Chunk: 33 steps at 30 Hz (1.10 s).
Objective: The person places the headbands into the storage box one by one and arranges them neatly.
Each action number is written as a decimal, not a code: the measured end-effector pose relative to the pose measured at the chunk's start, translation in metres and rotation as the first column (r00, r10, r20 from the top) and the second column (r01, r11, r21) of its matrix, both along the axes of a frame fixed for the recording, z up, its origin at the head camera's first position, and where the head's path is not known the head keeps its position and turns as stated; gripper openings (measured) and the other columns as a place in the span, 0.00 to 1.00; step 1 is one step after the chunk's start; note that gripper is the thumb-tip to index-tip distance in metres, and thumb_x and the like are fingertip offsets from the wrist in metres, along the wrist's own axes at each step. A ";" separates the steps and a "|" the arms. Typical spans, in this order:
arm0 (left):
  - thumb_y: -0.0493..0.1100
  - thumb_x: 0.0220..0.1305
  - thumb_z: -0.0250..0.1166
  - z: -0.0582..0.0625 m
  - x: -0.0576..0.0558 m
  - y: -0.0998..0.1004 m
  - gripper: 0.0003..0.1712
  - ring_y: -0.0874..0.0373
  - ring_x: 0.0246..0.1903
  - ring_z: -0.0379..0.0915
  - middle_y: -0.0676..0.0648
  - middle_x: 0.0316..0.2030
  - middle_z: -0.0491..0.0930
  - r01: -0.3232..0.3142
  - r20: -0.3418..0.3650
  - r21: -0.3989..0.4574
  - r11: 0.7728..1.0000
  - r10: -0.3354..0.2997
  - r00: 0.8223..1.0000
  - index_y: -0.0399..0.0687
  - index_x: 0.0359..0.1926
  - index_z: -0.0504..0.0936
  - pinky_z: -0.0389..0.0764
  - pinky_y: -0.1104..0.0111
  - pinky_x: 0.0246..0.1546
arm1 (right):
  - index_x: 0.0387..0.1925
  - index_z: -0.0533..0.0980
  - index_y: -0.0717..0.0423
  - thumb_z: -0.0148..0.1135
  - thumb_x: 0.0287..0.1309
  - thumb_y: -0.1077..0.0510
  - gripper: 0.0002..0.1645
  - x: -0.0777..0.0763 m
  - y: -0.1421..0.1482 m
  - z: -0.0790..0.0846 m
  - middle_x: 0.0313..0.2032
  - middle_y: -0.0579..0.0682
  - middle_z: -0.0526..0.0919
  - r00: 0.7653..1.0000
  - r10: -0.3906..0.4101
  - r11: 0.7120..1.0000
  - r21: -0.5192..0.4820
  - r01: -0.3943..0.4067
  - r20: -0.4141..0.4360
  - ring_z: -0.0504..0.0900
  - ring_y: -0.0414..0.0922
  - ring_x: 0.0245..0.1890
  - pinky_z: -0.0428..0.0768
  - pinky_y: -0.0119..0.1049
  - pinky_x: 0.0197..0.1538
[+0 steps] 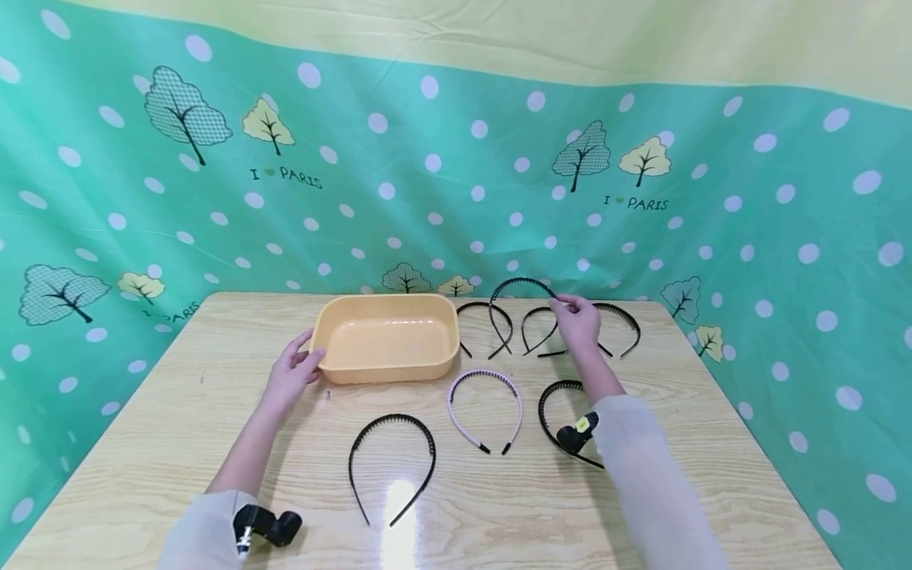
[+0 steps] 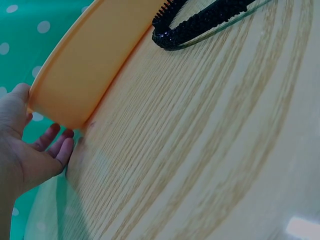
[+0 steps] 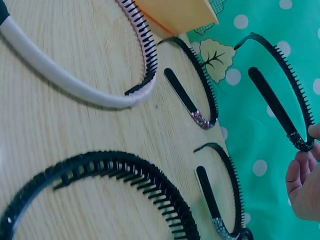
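My left hand (image 1: 290,370) holds the left end of a peach plastic basin (image 1: 388,372), thumb at its rim and fingers against the outside, as the left wrist view shows. In my right hand (image 1: 579,323) a black toothed headband (image 1: 522,279) is pinched by one side, raised over the back of the table. The right wrist view shows a glittery section on this headband (image 3: 280,102) beside the fingertips. Below and around that hand lie other black headbands, one at the back right (image 1: 630,315) and one (image 1: 545,412) partly hidden by the right forearm.
A lilac headband (image 1: 487,372) lies mid-table, in front of the basin's right end. Nearer me is another black headband (image 1: 395,416). Back-row headbands (image 1: 511,324) stand close to the basin's right side. A green dotted cloth (image 1: 435,198) hangs behind the wooden table (image 1: 178,412).
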<state>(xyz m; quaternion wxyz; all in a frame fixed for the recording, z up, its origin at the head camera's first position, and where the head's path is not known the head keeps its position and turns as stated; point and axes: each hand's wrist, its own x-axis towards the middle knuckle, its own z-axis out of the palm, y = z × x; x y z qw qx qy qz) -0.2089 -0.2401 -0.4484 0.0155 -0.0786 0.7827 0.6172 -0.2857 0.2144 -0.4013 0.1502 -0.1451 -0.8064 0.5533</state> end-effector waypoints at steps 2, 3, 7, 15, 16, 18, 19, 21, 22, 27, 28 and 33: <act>0.52 0.69 0.53 -0.001 0.000 0.000 0.37 0.76 0.35 0.69 0.32 0.61 0.62 -0.001 -0.004 -0.005 1.000 0.001 1.000 0.54 0.73 0.49 0.80 0.75 0.47 | 0.47 0.80 0.57 0.64 0.56 0.50 0.20 -0.001 -0.003 0.000 0.29 0.44 0.70 1.000 0.004 1.000 -0.010 -0.004 -0.004 0.67 0.39 0.28 0.68 0.27 0.26; 0.52 0.69 0.53 -0.002 0.000 0.000 0.37 0.76 0.35 0.69 0.31 0.61 0.62 -0.002 -0.009 -0.010 1.000 0.002 1.000 0.54 0.73 0.49 0.80 0.76 0.47 | 0.47 0.80 0.57 0.64 0.56 0.51 0.19 -0.001 -0.004 0.000 0.29 0.44 0.70 1.000 0.006 1.000 -0.015 -0.006 -0.006 0.67 0.39 0.28 0.68 0.27 0.26; 0.55 0.68 0.53 -0.008 -0.003 -0.003 0.38 0.76 0.35 0.69 0.32 0.61 0.62 -0.008 -0.021 -0.019 1.000 0.007 1.000 0.55 0.73 0.49 0.80 0.78 0.45 | 0.47 0.79 0.57 0.64 0.56 0.51 0.20 -0.002 -0.011 0.002 0.30 0.44 0.69 1.000 0.012 1.000 -0.026 -0.012 -0.001 0.67 0.39 0.30 0.69 0.27 0.28; 0.56 0.68 0.53 -0.006 -0.001 -0.003 0.38 0.76 0.36 0.69 0.32 0.62 0.61 0.000 -0.011 -0.008 1.000 0.000 1.000 0.57 0.73 0.48 0.80 0.78 0.47 | 0.47 0.79 0.54 0.64 0.56 0.48 0.20 -0.004 -0.026 0.003 0.31 0.43 0.69 0.999 0.040 0.999 -0.031 -0.040 0.021 0.67 0.39 0.29 0.67 0.27 0.25; 0.56 0.68 0.53 -0.006 -0.001 -0.003 0.38 0.76 0.37 0.69 0.32 0.62 0.61 0.002 -0.009 -0.007 1.000 -0.002 1.000 0.57 0.73 0.48 0.80 0.78 0.47 | 0.47 0.79 0.53 0.64 0.56 0.48 0.20 -0.004 -0.028 0.003 0.31 0.43 0.69 0.999 0.042 0.999 -0.028 -0.041 0.027 0.67 0.39 0.29 0.67 0.27 0.25; 0.56 0.68 0.53 -0.005 0.000 -0.003 0.38 0.76 0.37 0.69 0.32 0.62 0.61 0.004 -0.010 -0.005 1.000 -0.004 1.000 0.57 0.73 0.48 0.79 0.78 0.47 | 0.48 0.79 0.52 0.63 0.56 0.48 0.20 -0.005 -0.031 0.003 0.31 0.42 0.69 0.998 0.046 0.998 -0.037 -0.045 0.032 0.67 0.39 0.28 0.67 0.27 0.25; 0.56 0.68 0.53 -0.006 0.000 -0.002 0.38 0.76 0.36 0.69 0.33 0.62 0.61 0.003 -0.009 -0.004 1.000 -0.003 1.000 0.57 0.73 0.48 0.79 0.78 0.47 | 0.48 0.79 0.52 0.64 0.56 0.48 0.20 -0.005 -0.033 0.004 0.31 0.42 0.70 0.998 0.051 0.998 -0.046 -0.050 0.028 0.67 0.39 0.29 0.67 0.27 0.25; 0.56 0.68 0.53 -0.006 -0.001 -0.002 0.38 0.77 0.36 0.69 0.33 0.62 0.61 0.000 -0.007 -0.005 1.000 0.000 1.000 0.57 0.73 0.48 0.79 0.78 0.47 | 0.48 0.79 0.52 0.64 0.56 0.48 0.20 -0.005 -0.036 0.005 0.31 0.43 0.69 0.998 0.057 0.997 -0.059 -0.055 0.021 0.67 0.39 0.29 0.67 0.26 0.24; 0.56 0.68 0.53 -0.006 -0.001 -0.002 0.38 0.77 0.36 0.69 0.33 0.62 0.62 -0.003 -0.007 -0.006 1.000 0.003 1.000 0.57 0.73 0.48 0.80 0.78 0.46 | 0.48 0.79 0.53 0.64 0.56 0.49 0.20 -0.005 -0.038 0.005 0.31 0.42 0.69 0.998 0.060 0.996 -0.062 -0.058 0.016 0.67 0.38 0.29 0.67 0.26 0.25; 0.56 0.68 0.53 -0.006 -0.001 -0.002 0.38 0.75 0.37 0.69 0.32 0.62 0.62 -0.002 0.002 -0.009 1.000 0.002 1.000 0.58 0.73 0.48 0.79 0.76 0.48 | 0.46 0.79 0.54 0.63 0.57 0.50 0.18 -0.003 -0.046 0.007 0.31 0.42 0.69 0.997 0.071 0.995 -0.064 -0.070 0.002 0.67 0.39 0.31 0.67 0.26 0.26; 0.56 0.68 0.53 -0.007 -0.001 -0.002 0.38 0.75 0.37 0.69 0.32 0.62 0.62 -0.001 0.003 -0.009 1.000 0.001 1.000 0.59 0.73 0.48 0.79 0.76 0.48 | 0.46 0.79 0.54 0.63 0.57 0.50 0.18 -0.002 -0.047 0.008 0.31 0.43 0.69 0.997 0.074 0.995 -0.065 -0.073 0.000 0.67 0.39 0.31 0.67 0.26 0.27; 0.55 0.68 0.53 -0.007 -0.002 -0.003 0.38 0.75 0.37 0.69 0.33 0.63 0.61 -0.005 0.006 -0.009 1.000 0.005 1.000 0.59 0.73 0.48 0.79 0.75 0.49 | 0.47 0.79 0.55 0.63 0.57 0.51 0.18 -0.002 -0.053 0.011 0.32 0.44 0.70 0.996 0.091 0.993 -0.068 -0.092 -0.010 0.68 0.39 0.33 0.69 0.26 0.28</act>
